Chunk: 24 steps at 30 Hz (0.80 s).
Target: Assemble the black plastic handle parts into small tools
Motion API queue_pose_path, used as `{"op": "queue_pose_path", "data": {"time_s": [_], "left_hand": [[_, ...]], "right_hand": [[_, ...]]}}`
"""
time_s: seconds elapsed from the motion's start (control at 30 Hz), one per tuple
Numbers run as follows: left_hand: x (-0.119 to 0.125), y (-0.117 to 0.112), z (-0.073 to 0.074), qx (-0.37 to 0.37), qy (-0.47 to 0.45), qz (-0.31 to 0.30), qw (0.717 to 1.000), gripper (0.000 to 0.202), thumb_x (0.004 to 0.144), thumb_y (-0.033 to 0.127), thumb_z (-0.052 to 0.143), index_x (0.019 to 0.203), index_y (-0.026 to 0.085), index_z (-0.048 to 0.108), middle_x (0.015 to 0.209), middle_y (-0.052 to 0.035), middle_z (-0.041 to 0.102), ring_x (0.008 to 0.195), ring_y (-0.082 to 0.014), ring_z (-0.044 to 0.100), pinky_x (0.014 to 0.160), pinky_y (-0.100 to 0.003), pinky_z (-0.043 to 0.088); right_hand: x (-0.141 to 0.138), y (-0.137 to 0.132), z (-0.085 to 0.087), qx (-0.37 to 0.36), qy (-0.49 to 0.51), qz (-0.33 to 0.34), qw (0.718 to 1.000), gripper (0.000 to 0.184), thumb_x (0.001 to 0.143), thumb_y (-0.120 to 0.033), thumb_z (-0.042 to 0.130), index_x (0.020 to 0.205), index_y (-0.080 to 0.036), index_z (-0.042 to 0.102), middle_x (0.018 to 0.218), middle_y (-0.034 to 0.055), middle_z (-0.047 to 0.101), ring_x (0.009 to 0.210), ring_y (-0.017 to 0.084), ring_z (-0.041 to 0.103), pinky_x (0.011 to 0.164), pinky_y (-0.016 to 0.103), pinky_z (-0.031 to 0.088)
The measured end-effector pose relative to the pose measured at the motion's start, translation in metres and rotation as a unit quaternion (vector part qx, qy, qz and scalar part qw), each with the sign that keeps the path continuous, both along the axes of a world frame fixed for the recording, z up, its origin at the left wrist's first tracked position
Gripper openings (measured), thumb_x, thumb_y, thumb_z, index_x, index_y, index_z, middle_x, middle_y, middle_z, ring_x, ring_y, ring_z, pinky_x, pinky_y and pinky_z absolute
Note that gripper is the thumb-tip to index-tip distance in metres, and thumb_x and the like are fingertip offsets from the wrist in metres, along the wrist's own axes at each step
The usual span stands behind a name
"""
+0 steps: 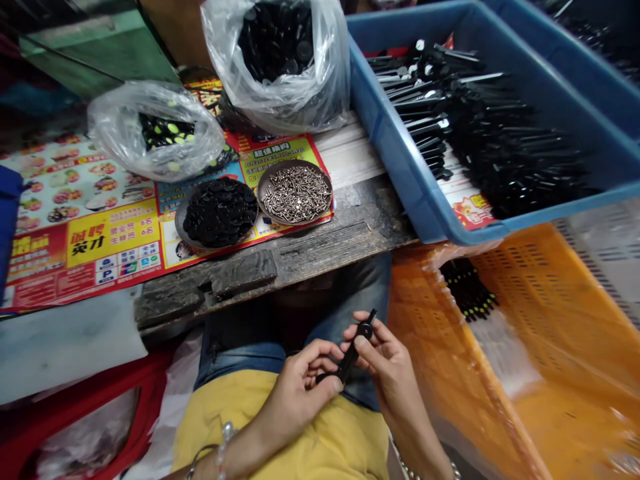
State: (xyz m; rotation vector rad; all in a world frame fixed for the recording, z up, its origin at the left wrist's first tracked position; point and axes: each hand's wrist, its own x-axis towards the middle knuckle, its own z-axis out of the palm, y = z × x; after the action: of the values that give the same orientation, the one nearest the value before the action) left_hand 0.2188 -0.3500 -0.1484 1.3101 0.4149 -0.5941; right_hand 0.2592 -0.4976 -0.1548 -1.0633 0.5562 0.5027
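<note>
Above my lap, both hands grip one slim black plastic part (351,353) with a round joint near its upper end. My left hand (311,380) pinches the lower end between thumb and fingers. Around the round joint, my right hand (379,350) is closed, thumb on top. On the bench ahead are a dish of small silvery pins or rivets (296,192) and a dish of black round discs (220,212). The part's exact kind cannot be made out.
A blue bin (425,213) of long black parts stands at the right. Below it is an orange crate (550,300) with black, yellow-tipped pieces. Plastic bags (325,87) of black parts sit at the back. The bench's wooden edge (310,257) runs before my knees.
</note>
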Motion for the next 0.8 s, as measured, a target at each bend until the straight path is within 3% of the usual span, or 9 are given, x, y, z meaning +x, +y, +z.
{"op": "queue_pose_path", "data": {"time_s": [0.8], "left_hand": [[-0.0009,0.0004,0.0007,-0.011,-0.009,0.017,1.0,0.02,0.076,0.017,0.066,0.096,0.018,0.062,0.078,0.0013,0.055,0.067,-0.0115,0.05,0.058,-0.021,0.039]], "right_hand": [[0.0002,0.0015,0.0051,-0.012,0.002,-0.006,1.0,0.036,0.07,-0.03,0.084,0.102,-0.024,0.07,0.082,-0.0002,0.072,0.068,0.013,0.068,0.062,0.021,0.053]]}}
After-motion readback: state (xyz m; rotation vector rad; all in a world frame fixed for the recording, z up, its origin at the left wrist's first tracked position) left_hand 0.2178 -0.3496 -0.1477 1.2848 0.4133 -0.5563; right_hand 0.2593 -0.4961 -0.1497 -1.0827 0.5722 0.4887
